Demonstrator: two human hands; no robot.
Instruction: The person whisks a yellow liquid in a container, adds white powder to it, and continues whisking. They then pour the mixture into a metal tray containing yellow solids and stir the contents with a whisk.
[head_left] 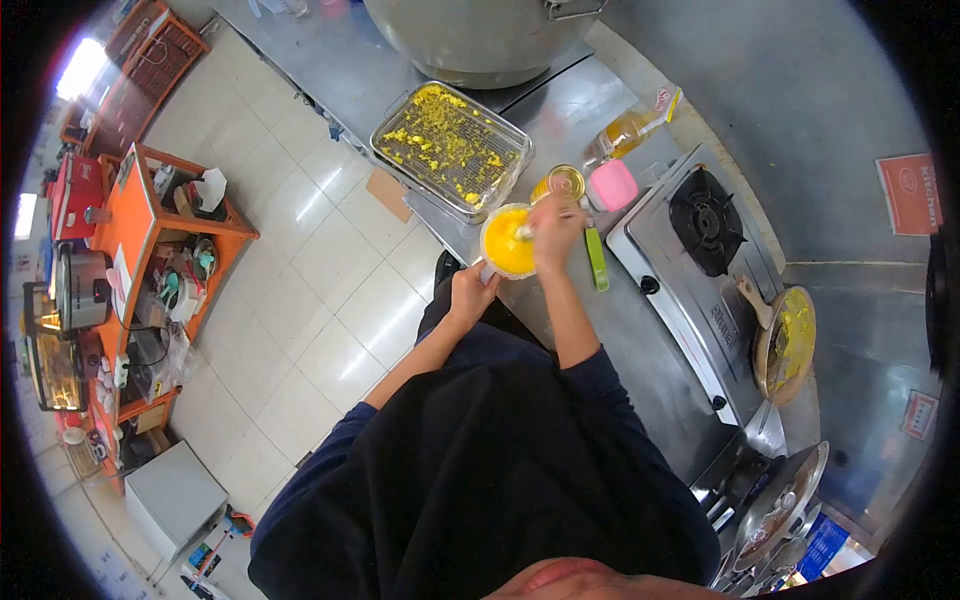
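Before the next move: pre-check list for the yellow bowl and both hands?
1. Left hand holds round bowl of yellow liquid: ok.
2. Right hand grips stirring utensil in the bowl: ok.
3. Bowl fully on grey steel counter: cannot tell, it sits at the edge.
4. Green flat utensil clear of right forearm: ok.
5. Flame under round pan of yellow food on steel gas stove: cannot tell.

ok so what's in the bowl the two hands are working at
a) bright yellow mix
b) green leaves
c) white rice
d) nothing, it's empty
A: the bowl is filled with a bright yellow mix. The right hand holds a utensil down in it, and the left hand grips the bowl's near edge.
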